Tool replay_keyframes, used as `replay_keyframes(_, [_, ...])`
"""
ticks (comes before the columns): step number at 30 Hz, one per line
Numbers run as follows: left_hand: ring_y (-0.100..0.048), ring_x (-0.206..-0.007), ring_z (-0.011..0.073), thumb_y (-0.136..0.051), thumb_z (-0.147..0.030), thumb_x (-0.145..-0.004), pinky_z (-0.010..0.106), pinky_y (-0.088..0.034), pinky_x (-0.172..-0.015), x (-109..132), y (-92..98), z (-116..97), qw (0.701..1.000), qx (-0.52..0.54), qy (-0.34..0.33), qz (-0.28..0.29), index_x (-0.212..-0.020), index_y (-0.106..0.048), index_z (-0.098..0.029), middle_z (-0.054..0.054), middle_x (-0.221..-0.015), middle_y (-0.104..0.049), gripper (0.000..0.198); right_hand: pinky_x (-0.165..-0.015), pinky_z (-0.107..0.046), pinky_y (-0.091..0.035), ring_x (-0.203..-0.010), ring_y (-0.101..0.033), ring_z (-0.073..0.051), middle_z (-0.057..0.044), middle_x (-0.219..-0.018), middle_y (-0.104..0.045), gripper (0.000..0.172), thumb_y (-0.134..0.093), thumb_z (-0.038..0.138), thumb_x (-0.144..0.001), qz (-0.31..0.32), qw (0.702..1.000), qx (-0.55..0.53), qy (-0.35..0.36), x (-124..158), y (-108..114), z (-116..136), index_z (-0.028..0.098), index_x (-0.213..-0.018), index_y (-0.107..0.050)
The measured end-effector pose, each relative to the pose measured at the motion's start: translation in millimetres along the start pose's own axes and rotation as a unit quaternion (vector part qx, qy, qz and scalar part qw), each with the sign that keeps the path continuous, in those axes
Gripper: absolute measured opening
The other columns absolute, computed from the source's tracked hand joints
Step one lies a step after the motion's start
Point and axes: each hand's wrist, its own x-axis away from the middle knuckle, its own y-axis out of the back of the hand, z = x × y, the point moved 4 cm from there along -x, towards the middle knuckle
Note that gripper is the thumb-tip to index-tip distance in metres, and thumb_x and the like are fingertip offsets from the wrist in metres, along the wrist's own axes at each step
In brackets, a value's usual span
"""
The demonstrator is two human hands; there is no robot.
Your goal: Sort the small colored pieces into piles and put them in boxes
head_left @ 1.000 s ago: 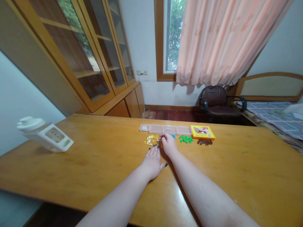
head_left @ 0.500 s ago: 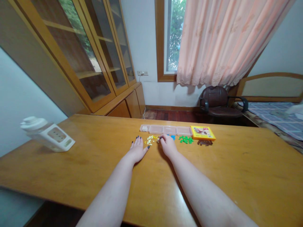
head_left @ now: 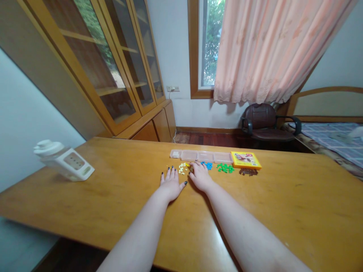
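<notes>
My left hand lies palm down on the wooden table with its fingers spread, just short of a loose group of pale yellow small pieces. To its right, my right hand rests with thumb and forefinger apart, its fingertips among some yellow pieces and darker bits that they partly cover. Beyond my right hand lie blue pieces, partly hidden by its fingers. Farther right are piles of green pieces and brown pieces. What kind of pieces they are is too small to tell.
A clear compartmented plastic tray runs along behind the piles, beside a yellow printed box. A white-lidded bottle lies tilted at the table's left. Past the far edge stand a glass-fronted cabinet and a brown armchair.
My left hand has drawn back slightly toward me and to the right. My right hand's thumb and forefinger have parted from a pinch. The view has shifted a little.
</notes>
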Motion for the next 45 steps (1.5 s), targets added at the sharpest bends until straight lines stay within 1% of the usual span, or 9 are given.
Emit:
replay_keyframes(3, [-0.004, -0.142, 0.0310, -0.024, -0.058, -0.088, 0.055, -0.007, -0.112, -10.3, -0.4, 6.0, 0.999, -0.002, 0.017, -0.030, -0.146, -0.020, -0.005, 0.017, -0.154, -0.006, 0.079, -0.111, -0.047, -0.008, -0.134, -0.029, -0.025, -0.014, -0.133, -0.051, 0.045, -0.046, 0.024, -0.084, 0.017, 1.000, 0.008, 0.008, -0.6, -3.6, -2.1, 0.014, -0.128, -0.048])
replay_keyframes(7, [-0.005, -0.143, 0.0300, -0.028, -0.056, -0.089, 0.055, -0.008, -0.112, -19.6, -1.3, 9.8, 0.998, 0.012, 0.000, -0.067, -0.147, -0.017, -0.008, 0.015, -0.154, -0.007, 0.076, -0.111, -0.048, -0.008, -0.134, -0.030, -0.025, -0.012, -0.131, -0.053, 0.044, -0.046, 0.021, -0.082, 0.010, 1.000, -0.001, 0.007, -1.1, -3.8, -3.3, 0.014, -0.126, -0.050])
replay_keyframes(12, [-0.008, -0.143, 0.0273, -0.026, -0.054, -0.091, 0.058, -0.006, -0.112, -22.8, -1.9, -4.4, 0.989, 0.019, -0.083, -0.119, -0.147, -0.020, -0.018, 0.007, -0.155, -0.013, 0.068, -0.111, -0.045, -0.013, -0.130, -0.036, -0.023, -0.012, -0.128, -0.055, 0.041, -0.043, 0.017, -0.081, -0.021, 1.000, -0.008, -0.006, -1.8, -0.9, -3.0, 0.014, -0.121, -0.053])
replay_keyframes(17, [-0.011, -0.142, 0.0291, -0.030, -0.053, -0.091, 0.058, -0.008, -0.112, -29.0, -2.7, -12.9, 0.986, 0.021, -0.086, -0.140, -0.144, -0.029, -0.017, 0.010, -0.155, -0.016, 0.064, -0.111, -0.044, -0.013, -0.127, -0.039, -0.022, -0.012, -0.128, -0.054, 0.040, -0.041, 0.018, -0.084, -0.016, 1.000, -0.004, -0.019, -3.2, -1.4, -4.0, 0.015, -0.122, -0.052])
replay_keyframes(23, [-0.013, -0.142, 0.0286, -0.035, -0.048, -0.090, 0.058, -0.010, -0.111, -30.7, -3.3, -10.2, 0.988, 0.034, -0.082, -0.130, -0.143, -0.030, -0.017, 0.013, -0.154, -0.018, 0.062, -0.111, -0.046, -0.008, -0.132, -0.032, -0.022, -0.012, -0.130, -0.054, 0.038, -0.041, 0.025, -0.088, 0.010, 1.000, 0.003, -0.003, -2.0, -2.9, -2.5, 0.016, -0.124, -0.050])
replay_keyframes(27, [-0.013, -0.142, 0.0288, -0.038, -0.048, -0.089, 0.057, -0.010, -0.112, -27.5, -3.2, -8.9, 0.988, 0.037, -0.089, -0.123, -0.143, -0.029, -0.019, 0.013, -0.154, -0.019, 0.062, -0.111, -0.046, -0.007, -0.131, -0.033, -0.022, -0.011, -0.128, -0.055, 0.036, -0.042, 0.026, -0.088, 0.016, 1.000, 0.002, 0.005, -1.3, -2.4, -1.4, 0.017, -0.122, -0.051])
replay_keyframes(33, [-0.013, -0.142, 0.0291, -0.037, -0.053, -0.089, 0.056, -0.010, -0.112, -21.0, -4.9, -8.4, 0.987, 0.024, -0.104, -0.124, -0.143, -0.030, -0.025, 0.010, -0.154, -0.021, 0.061, -0.110, -0.045, -0.012, -0.125, -0.040, -0.021, -0.010, -0.124, -0.057, 0.033, -0.041, 0.022, -0.087, -0.013, 1.000, -0.023, -0.003, -2.0, 0.3, -1.9, 0.018, -0.117, -0.054])
replay_keyframes(40, [-0.009, -0.143, 0.0272, -0.029, -0.050, -0.091, 0.058, -0.008, -0.112, -29.4, -1.5, -6.2, 0.990, 0.030, -0.088, -0.110, -0.148, -0.014, -0.018, 0.009, -0.155, -0.017, 0.067, -0.106, -0.040, -0.022, -0.113, -0.050, -0.021, -0.009, -0.116, -0.063, 0.034, -0.043, 0.014, -0.080, -0.065, 0.995, -0.057, -0.044, -4.9, 3.3, -8.0, 0.016, -0.110, -0.059])
replay_keyframes(45, [-0.011, -0.142, 0.0258, -0.025, -0.048, -0.093, 0.058, -0.003, -0.112, -27.2, 0.5, -10.0, 0.989, 0.025, -0.108, -0.097, -0.147, -0.018, -0.019, 0.008, -0.154, -0.021, 0.062, -0.103, -0.037, -0.027, -0.111, -0.051, -0.022, -0.009, -0.115, -0.063, 0.034, -0.045, 0.015, -0.080, -0.075, 0.993, -0.068, -0.059, -5.0, 4.1, -10.9, 0.016, -0.110, -0.060])
